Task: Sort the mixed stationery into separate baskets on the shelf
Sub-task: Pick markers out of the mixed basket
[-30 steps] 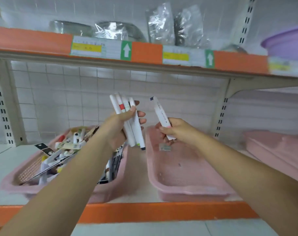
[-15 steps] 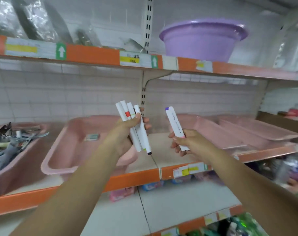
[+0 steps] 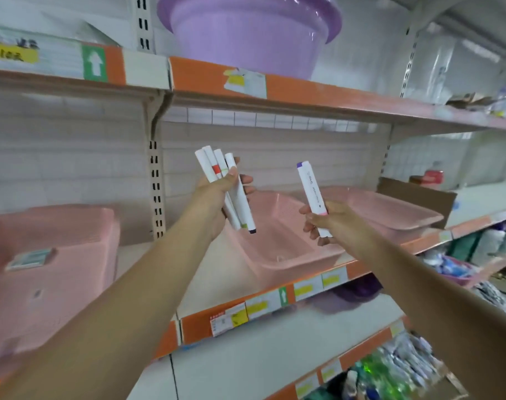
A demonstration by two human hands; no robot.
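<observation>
Three pink baskets share the shelf [image 3: 197,324] in front of me, and the step, as I read it, is dropping markers into a basket of their own. The left basket [image 3: 58,284], well out beyond my left forearm, seems to have a small flat pack in it, though blur makes that uncertain, so I would leave it be. The middle basket [image 3: 277,243] lies under and between both hands and looks bare inside. The right basket [image 3: 396,209] sits just past my right hand, its inside mostly hidden from me. My left hand [image 3: 217,194] is wrapped round a bunch of four white markers [image 3: 241,203], thumb across the front, lower ends pointing down at the middle basket. My right hand [image 3: 338,223] pinches a single purple-capped marker [image 3: 312,189] by its lower end, held nearly upright.

I judge the middle basket the natural target, since both loads hang above it. I would bring each hand down close to the basket floor before loosening the fingers, because round barrels dropped from height will likely bounce or roll over the low wall. The bunch is fanned, with one barrel lower than the rest, so I would tilt it flat and release it lengthwise along the basket. The single marker can go in beside them.
</observation>
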